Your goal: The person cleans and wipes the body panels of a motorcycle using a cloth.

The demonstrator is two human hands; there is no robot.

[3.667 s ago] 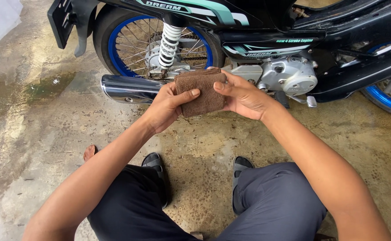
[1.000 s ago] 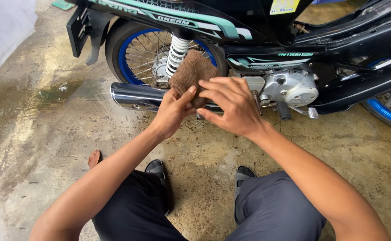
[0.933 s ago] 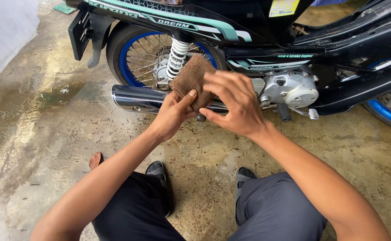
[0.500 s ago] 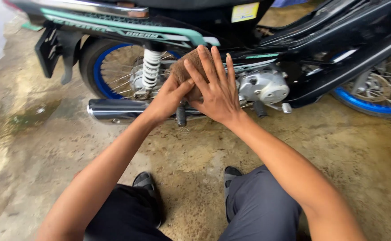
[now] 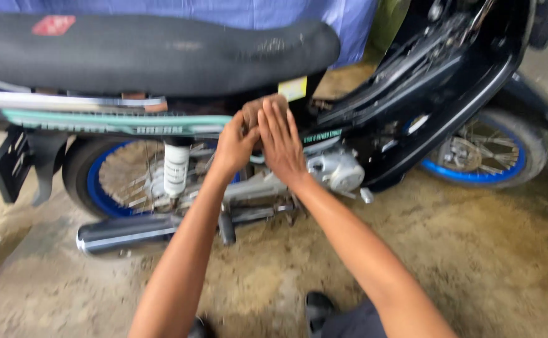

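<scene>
Both hands on brown cloth (image 5: 262, 107) at bike's side panel, just under seat (image 5: 155, 53).
Left hand (image 5: 235, 145) pinches cloth's lower left edge; right hand (image 5: 281, 143) lies flat, fingers extended, pressing it. Cloth sits straight ahead of fingertips, right hand covering more.

Both hands have risen from beside the exhaust pipe (image 5: 130, 230) to just under the seat (image 5: 155, 53). The brown cloth (image 5: 256, 107), earlier held flat between them, now sits mostly hidden behind the left hand (image 5: 235, 147) and right hand (image 5: 281, 145).

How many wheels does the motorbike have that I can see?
2. The rear wheel sits at the left, under the seat; the front wheel is at the right, partly hidden behind the black bodywork.
</scene>
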